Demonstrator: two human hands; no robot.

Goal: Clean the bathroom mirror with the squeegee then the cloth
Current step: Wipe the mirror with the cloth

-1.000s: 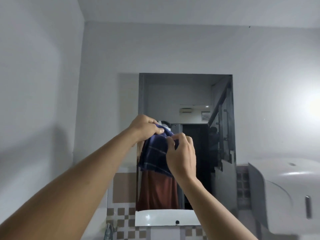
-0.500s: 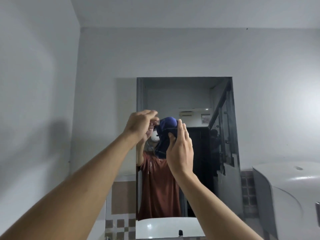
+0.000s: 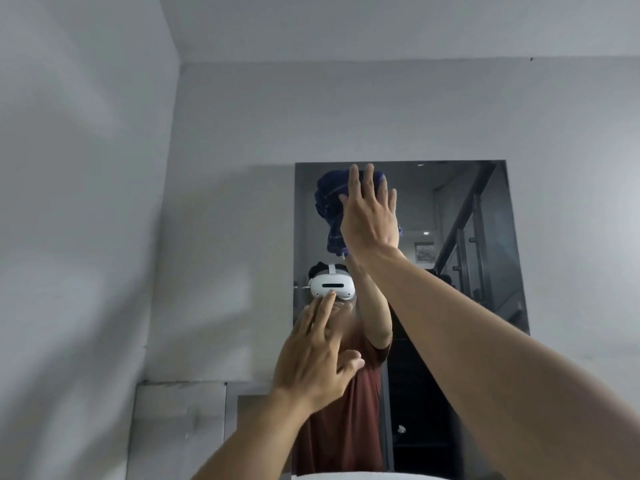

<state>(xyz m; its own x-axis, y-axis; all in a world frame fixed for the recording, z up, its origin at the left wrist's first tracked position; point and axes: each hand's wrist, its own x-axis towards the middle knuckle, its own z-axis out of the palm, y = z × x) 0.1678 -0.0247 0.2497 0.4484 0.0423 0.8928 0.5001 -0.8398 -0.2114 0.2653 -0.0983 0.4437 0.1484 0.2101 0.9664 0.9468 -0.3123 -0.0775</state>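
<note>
A person's right hand [image 3: 370, 216], fingers spread flat, presses a bunched dark blue cloth [image 3: 330, 206] against the upper left part of a bathroom mirror [image 3: 485, 216], the arm stretched up from the lower right of the head view. The left hand [image 3: 317, 355] hangs lower with its fingers loose and open, holding nothing, in front of the mirror's lower left area; whether it touches the glass cannot be told. The cloth sits just under the mirror's top edge and near its left edge, a loose end trailing below the palm. No squeegee is in sight, so the job looks to be in its second stage, the cloth wipe, beginning at the top corner. Done well, the wipe would keep the palm flat so the wad stays pinned to the glass, travel in overlapping passes from the top edge downward, and carry right out to the far edge so no strip is missed. The dangling end could drag a smear behind it and is better tucked under the hand. The glass reflects the person in a rust-red shirt [image 3: 346, 410] and white headset [image 3: 332, 287], with a stair rail behind; pale grey walls [image 3: 225, 220] surround the mirror
</note>
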